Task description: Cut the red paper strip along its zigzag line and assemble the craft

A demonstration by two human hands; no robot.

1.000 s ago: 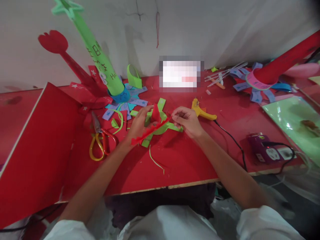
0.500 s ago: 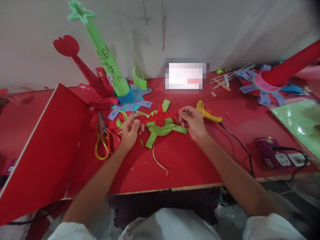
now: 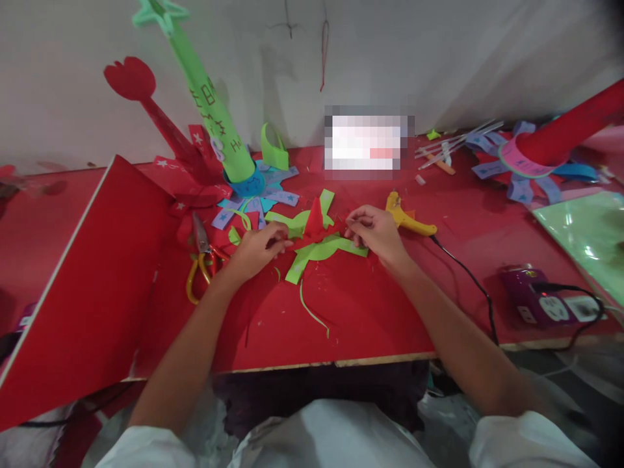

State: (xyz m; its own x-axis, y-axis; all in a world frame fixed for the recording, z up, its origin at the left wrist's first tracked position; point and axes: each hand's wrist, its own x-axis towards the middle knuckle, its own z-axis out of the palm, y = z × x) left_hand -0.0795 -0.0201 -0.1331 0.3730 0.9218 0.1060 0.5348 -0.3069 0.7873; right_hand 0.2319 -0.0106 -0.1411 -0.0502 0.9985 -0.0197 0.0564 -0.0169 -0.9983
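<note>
Red strip (image 3: 303, 244) pinched by nearly closed left hand (image 3: 258, 249) and right hand (image 3: 378, 234); keep taut above green cutout (image 3: 319, 251).

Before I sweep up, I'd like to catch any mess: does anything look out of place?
Yes: a thin green strip lies loose and curved on the red tabletop, in front of the green cutout, looking like a stray offcut.

Green cutout (image 3: 319, 251) part-hidden by red strip (image 3: 316, 236), pixelated rectangle (image 3: 365, 138), cropped tube (image 3: 580, 125)

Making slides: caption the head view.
Bare hands at both ends of a narrow red strip over a flat green cutout with arms.
</note>
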